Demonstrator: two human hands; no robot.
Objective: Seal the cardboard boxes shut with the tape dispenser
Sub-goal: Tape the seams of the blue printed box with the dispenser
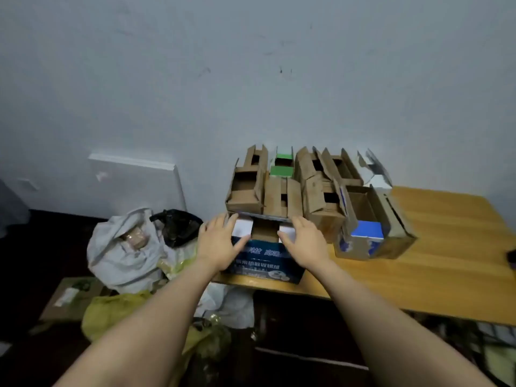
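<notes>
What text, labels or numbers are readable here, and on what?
Nothing is sharp enough to quote.
Front of the blue box: two rows of white characters, too blurred to read.
The white label on the flat cardboard on the floor: too small to read.
The blue-and-white box: printed marks, blurred.
</notes>
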